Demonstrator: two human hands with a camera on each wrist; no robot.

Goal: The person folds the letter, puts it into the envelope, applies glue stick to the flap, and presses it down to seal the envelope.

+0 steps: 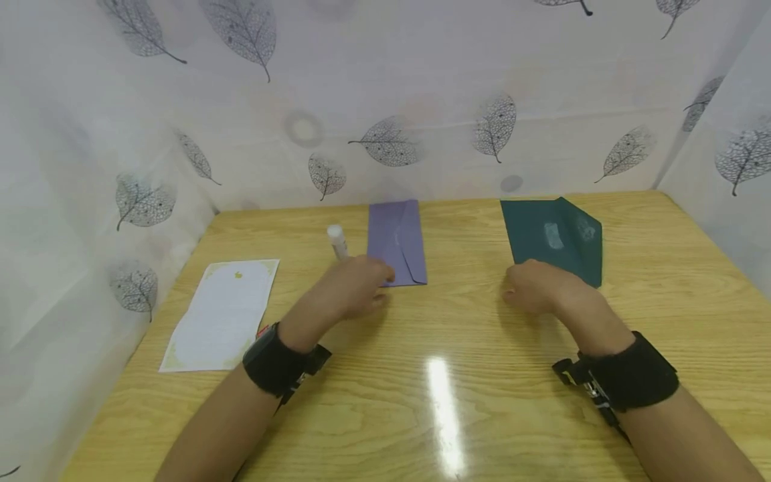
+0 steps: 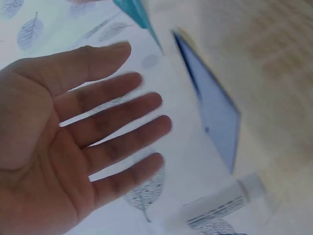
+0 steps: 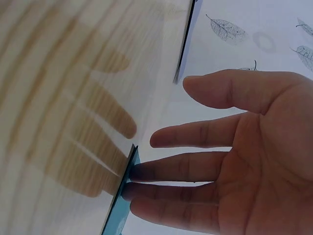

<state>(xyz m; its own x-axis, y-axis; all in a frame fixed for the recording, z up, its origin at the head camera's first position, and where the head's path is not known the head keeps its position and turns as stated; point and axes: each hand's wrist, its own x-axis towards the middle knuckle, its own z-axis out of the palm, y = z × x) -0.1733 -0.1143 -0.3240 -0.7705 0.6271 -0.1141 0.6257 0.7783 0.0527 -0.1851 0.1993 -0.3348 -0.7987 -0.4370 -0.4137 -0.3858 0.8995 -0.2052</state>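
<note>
My left hand [image 1: 355,284] hovers beside the near edge of a purple envelope [image 1: 391,234]. In the left wrist view its fingers [image 2: 122,129] are spread, relaxed, and hold nothing. My right hand [image 1: 536,284] is at the near left corner of a dark green envelope [image 1: 536,227], whose flap lies to the right with whitish patches on it. Seen from the right wrist, the fingers [image 3: 181,166] are loosely extended, with some tips close to or touching the green envelope's edge [image 3: 117,210]. A white glue stick [image 1: 337,241] stands just behind the left hand.
A white printed sheet [image 1: 225,308] with gold corners lies at the left of the wooden table [image 1: 385,402]. Something small and red [image 1: 263,331] shows by the sheet's edge near the left wrist. A leaf-patterned cloth [image 1: 421,100] hangs along the back and sides.
</note>
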